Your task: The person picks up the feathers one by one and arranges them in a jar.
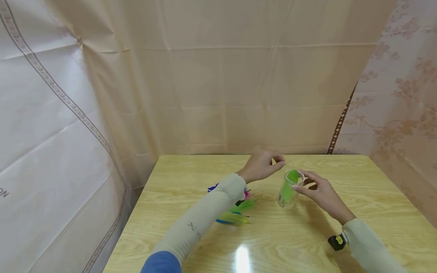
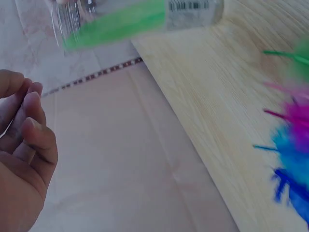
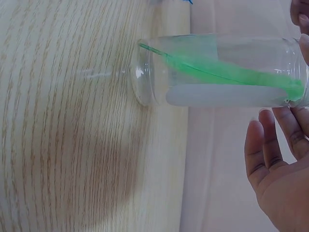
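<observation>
A clear glass jar (image 1: 283, 199) stands on the table with a bright green feather (image 1: 291, 182) inside, its quill at the bottom in the right wrist view. Near its rim, my right hand (image 1: 321, 193) holds the jar between thumb and fingers. My left hand (image 1: 262, 165) is raised beside the jar's mouth, apart from it, fingers loosely bent; nothing shows between them in the left wrist view. Below my left forearm lie several colourful feathers: yellow-green feathers (image 1: 235, 218), a green feather (image 1: 246, 205), a magenta feather (image 2: 294, 116) and blue feathers (image 2: 292, 186). The sleeve partly hides them.
The wooden table (image 1: 177, 201) ends at a far edge just beyond my left hand. Beige cloth (image 1: 218, 94) hangs behind it, with a pale patterned cloth (image 1: 409, 113) at right and a whitish cloth (image 1: 51, 132) at left.
</observation>
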Available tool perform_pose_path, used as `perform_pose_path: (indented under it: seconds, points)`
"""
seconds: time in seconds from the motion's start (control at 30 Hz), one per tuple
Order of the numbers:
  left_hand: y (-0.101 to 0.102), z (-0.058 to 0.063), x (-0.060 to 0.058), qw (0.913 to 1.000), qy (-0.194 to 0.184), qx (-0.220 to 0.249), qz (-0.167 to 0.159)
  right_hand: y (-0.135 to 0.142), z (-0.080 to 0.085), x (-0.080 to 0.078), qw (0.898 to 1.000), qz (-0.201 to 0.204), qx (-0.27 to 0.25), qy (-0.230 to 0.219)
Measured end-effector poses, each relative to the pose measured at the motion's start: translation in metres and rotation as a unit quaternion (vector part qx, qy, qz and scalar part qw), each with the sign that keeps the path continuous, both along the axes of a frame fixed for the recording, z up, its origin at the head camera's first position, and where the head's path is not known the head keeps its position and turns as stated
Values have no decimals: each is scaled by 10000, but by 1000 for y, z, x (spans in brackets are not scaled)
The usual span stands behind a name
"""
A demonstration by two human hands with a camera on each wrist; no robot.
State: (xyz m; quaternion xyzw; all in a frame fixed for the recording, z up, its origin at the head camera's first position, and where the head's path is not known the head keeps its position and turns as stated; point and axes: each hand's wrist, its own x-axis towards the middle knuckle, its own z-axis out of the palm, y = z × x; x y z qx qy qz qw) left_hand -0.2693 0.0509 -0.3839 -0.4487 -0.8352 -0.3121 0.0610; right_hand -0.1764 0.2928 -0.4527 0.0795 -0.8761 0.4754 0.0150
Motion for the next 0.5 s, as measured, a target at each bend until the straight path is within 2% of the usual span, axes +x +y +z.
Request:
perform_pose_path:
  seconds: [0.13, 0.5]
  points:
    - [-17, -4, -5, 9996, -229, 74, 126, 1, -1, 0, 10000, -30, 55, 54]
    - [-77, -25, -11, 9967, -698, -245, 323, 0, -2, -1, 10000, -65, 38, 49]
